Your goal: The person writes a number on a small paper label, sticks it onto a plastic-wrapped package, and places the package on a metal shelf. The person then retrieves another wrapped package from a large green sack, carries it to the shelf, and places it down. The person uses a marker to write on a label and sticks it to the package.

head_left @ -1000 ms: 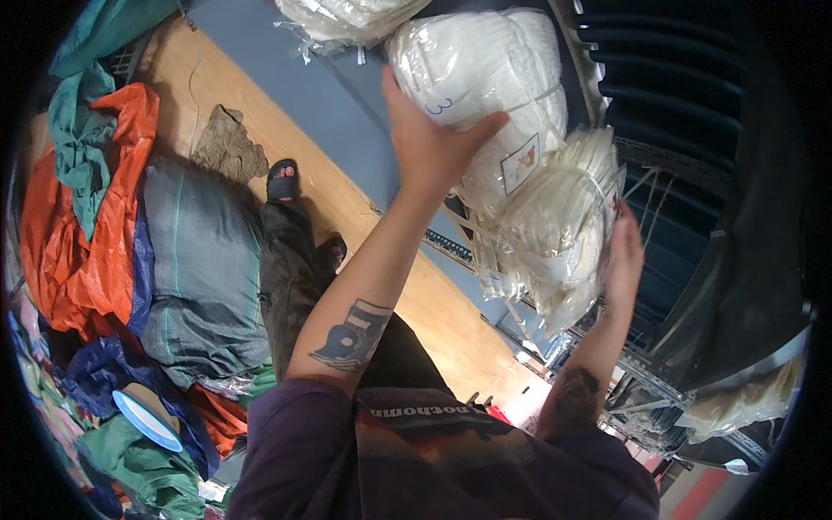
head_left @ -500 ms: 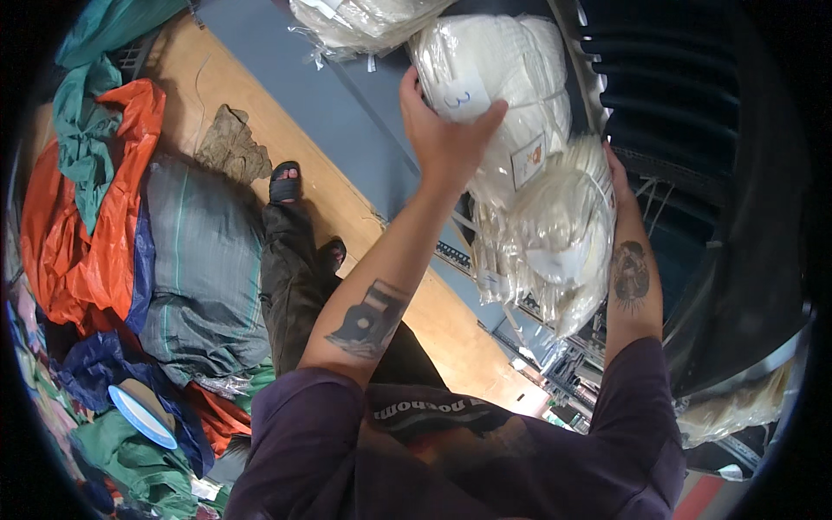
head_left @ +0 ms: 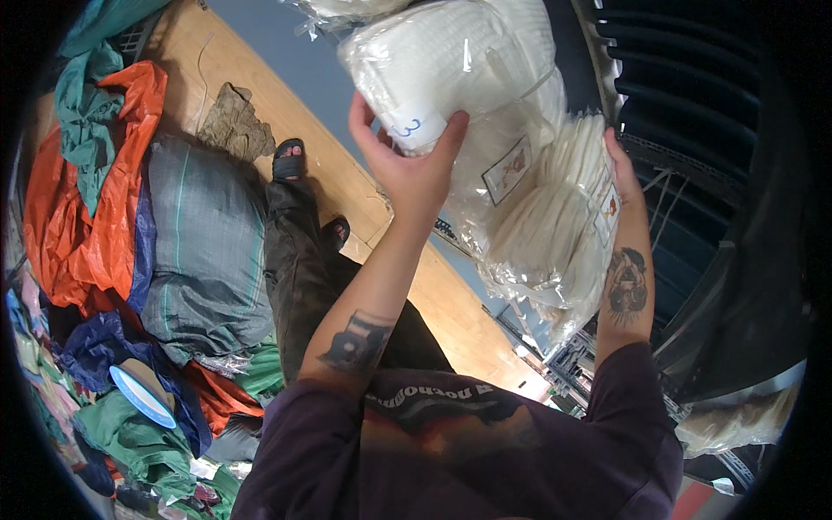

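My left hand (head_left: 407, 160) has its thumb and fingers around the near left corner of a clear plastic package of folded white fabric (head_left: 451, 65). A white label marked in blue (head_left: 414, 128) shows between the thumb and fingers. Against that package's near side lies a plastic-wrapped bundle of cream fabric (head_left: 555, 208), gathered in loose folds. My right hand (head_left: 622, 169) grips the right side of this bundle, its fingers partly hidden behind it. A small framed picture card (head_left: 507, 171) sits under the plastic, near where the two packages meet.
Another plastic-wrapped package (head_left: 351, 9) is at the top edge. Dark shelving (head_left: 685, 78) stands at the right. On the left lie a stuffed grey woven sack (head_left: 204, 243), orange sheeting (head_left: 91, 208) and a blue-rimmed hat (head_left: 143, 394). A crumpled brown cloth (head_left: 234, 126) rests on the wood-look floor (head_left: 251, 82).
The white package has come nearer and left with my left hand, its top tilting more into view. The cream bundle has turned and shifted slightly, with my right hand still at its side.
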